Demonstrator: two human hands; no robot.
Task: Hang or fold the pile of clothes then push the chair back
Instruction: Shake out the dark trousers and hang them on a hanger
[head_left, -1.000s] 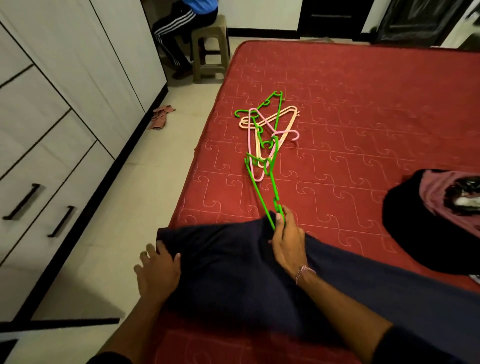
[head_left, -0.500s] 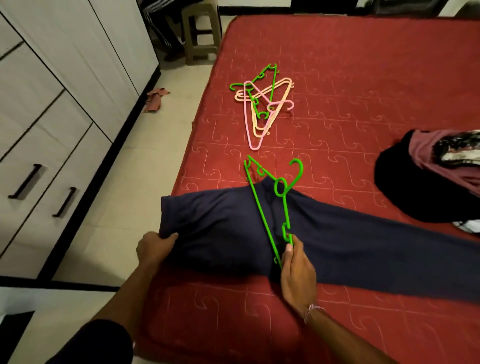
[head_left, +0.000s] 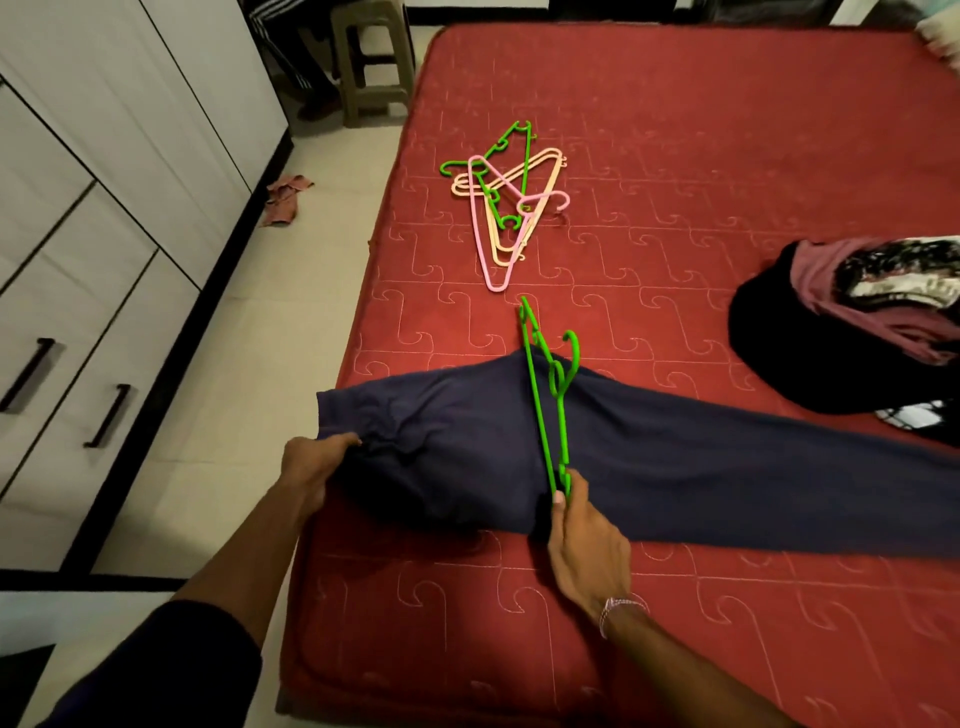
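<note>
The navy trousers (head_left: 649, 467) lie limp across the bed's (head_left: 727, 130) near edge; left hand (head_left: 317, 467) grips their waistband, right hand (head_left: 582, 540) pinches the stiff, light green hanger (head_left: 545, 405) standing on them.

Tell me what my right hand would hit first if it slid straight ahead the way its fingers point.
Probably the pile of hangers; the right hand points up the green hanger it already pinches.

We see a home bedroom: a red quilted mattress (head_left: 675, 130) fills the view, white wardrobe doors and drawers (head_left: 104, 208) line its left edge, and a plastic stool (head_left: 371, 62) stands on the tiled floor (head_left: 208, 415).
</note>
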